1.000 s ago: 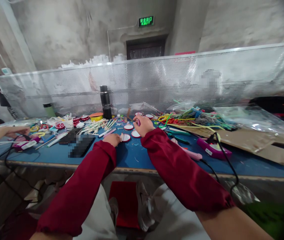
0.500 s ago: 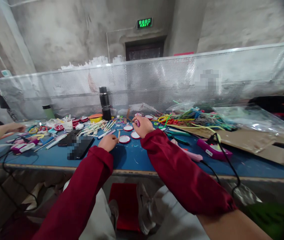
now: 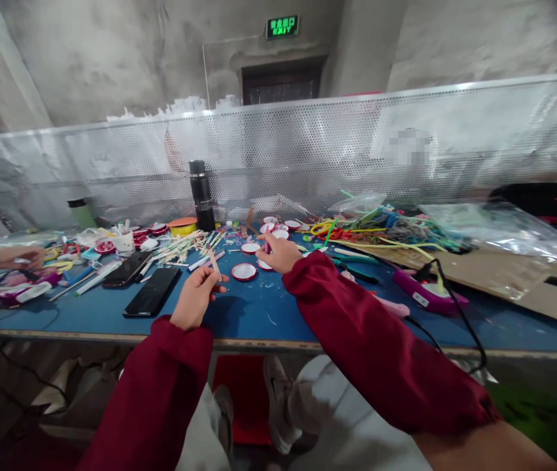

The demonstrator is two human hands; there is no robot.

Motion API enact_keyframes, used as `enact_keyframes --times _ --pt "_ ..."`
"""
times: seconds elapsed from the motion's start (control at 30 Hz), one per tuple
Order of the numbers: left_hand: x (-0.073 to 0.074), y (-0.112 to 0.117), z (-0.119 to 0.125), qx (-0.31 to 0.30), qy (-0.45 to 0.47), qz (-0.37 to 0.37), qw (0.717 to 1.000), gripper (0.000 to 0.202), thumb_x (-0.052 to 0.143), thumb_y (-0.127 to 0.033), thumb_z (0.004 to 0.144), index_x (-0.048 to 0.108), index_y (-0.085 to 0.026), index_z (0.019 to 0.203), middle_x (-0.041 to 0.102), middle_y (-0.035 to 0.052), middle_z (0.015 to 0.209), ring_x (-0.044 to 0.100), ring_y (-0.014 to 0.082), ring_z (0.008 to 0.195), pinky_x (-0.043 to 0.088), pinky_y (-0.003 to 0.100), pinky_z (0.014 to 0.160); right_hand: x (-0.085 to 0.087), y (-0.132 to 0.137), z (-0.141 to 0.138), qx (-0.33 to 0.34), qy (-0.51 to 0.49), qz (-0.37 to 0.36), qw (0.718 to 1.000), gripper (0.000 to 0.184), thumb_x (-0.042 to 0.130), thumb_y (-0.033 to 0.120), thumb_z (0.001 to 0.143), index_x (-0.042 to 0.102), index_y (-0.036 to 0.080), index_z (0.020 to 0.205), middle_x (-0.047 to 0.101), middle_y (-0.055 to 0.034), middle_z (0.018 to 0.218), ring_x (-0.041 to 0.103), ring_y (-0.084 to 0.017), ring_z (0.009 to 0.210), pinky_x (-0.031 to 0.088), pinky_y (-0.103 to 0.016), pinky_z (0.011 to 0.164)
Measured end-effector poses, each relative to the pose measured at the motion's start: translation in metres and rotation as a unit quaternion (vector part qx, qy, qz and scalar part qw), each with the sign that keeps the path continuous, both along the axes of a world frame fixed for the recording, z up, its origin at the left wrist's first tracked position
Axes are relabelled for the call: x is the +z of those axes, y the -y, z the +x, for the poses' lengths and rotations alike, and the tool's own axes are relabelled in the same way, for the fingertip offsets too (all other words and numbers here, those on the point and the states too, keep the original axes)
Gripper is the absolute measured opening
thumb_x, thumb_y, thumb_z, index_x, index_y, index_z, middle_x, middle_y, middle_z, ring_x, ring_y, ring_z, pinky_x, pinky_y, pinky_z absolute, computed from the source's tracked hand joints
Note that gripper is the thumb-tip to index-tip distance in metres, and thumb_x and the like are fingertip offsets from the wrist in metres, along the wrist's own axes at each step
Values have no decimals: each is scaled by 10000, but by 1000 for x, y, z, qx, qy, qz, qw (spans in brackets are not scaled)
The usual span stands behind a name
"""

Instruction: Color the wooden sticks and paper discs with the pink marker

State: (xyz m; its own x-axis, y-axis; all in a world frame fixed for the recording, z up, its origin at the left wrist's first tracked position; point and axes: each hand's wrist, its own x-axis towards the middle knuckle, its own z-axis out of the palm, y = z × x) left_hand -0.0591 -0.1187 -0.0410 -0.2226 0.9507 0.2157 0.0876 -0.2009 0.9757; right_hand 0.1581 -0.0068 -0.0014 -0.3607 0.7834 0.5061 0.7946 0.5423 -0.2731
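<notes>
Between the fingertips of my left hand a flat wooden craft stick is pinched, pointing up and tilted. This hand is raised a little above the front of the table, right of a black phone. Farther forward, my right hand is closed around a small pink-purple piece; its kind is unclear. A red-rimmed round lid with a whitish inside lies between the hands. Another such lid is behind it, and one is partly hidden by my right hand.
Several loose sticks lie left of a black bottle. Right are tangled coloured cords, cardboard, pliers and a corded purple device. Another person's hand is at the left. A perforated metal screen stands behind.
My left hand has drawn back towards me and lifted, bringing the craft stick with it. My right hand stays over the lids, moved slightly. The view has shifted a little.
</notes>
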Motion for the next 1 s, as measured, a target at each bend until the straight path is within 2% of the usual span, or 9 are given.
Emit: enact_keyframes --times 0.07,0.17,0.27,0.4,0.53,0.63,0.8,0.9,1.0 --pt "-1 4 0 -8 2 8 1000 390 675 -524 772 573 -164 883 732 63 938 631 104 662 415 189 515 -2 3 1 20 31 -23 999 432 617 364 904 574 245 1317 757 -56 1038 682 -253 984 434 -343 873" --pt "1 7 1 -15 2 5 1000 386 682 -518 770 580 -163 880 727 57 880 632 110 662 457 199 542 -4 11 2 33 97 -26 994 472 681 444 869 594 245 1288 754 -68 1061 684 -274 991 412 -375 907" --pt "4 10 3 -18 20 -24 999 439 733 -513 722 609 -152 937 730 64 847 647 124 651 509 228 578 -2 21 -1 54 127 -45 989 383 675 439 889 627 230 1206 758 -63 982 692 -251 919 412 -332 814" --pt "7 14 5 -17 36 -52 998 579 763 -556 681 665 -142 1075 737 76 857 679 162 676 553 272 602 3 37 -12 68 148 -37 986 318 642 463 919 648 231 1136 751 -54 930 677 -232 903 382 -317 777" --pt "9 17 3 -33 -10 -75 997 527 738 -623 683 729 -176 963 737 70 835 685 192 684 569 298 609 5 61 -17 72 170 -3 983 351 594 528 933 646 225 1103 729 -78 919 640 -249 907 356 -360 819" --pt "10 19 1 -58 -43 -85 994 485 687 -656 719 733 -200 880 723 57 756 659 192 637 558 298 590 0 79 -10 85 188 5 979 329 505 521 979 645 236 1066 713 -68 878 606 -235 876 335 -371 826" --pt "9 20 -1 -104 -84 -109 985 446 637 -654 767 723 -227 865 728 64 756 643 202 629 523 291 555 -12 101 11 21 169 -15 985 309 485 510 990 653 250 983 683 -49 799 567 -213 793 315 -375 797" --pt "8 20 -2 -126 -106 -113 980 411 631 -638 783 725 -246 865 728 61 760 641 207 633 530 303 582 -14 115 18 -3 150 -38 988 271 480 463 997 658 266 944 670 -47 772 553 -212 757 321 -384 782" --pt "8 20 -2 -131 -119 -108 978 381 635 -621 788 726 -256 845 721 54 744 634 209 631 540 314 622 -13 130 22 -8 91 -48 995 245 466 424 983 660 275 1009 668 -60 795 564 -227 773 341 -404 790"
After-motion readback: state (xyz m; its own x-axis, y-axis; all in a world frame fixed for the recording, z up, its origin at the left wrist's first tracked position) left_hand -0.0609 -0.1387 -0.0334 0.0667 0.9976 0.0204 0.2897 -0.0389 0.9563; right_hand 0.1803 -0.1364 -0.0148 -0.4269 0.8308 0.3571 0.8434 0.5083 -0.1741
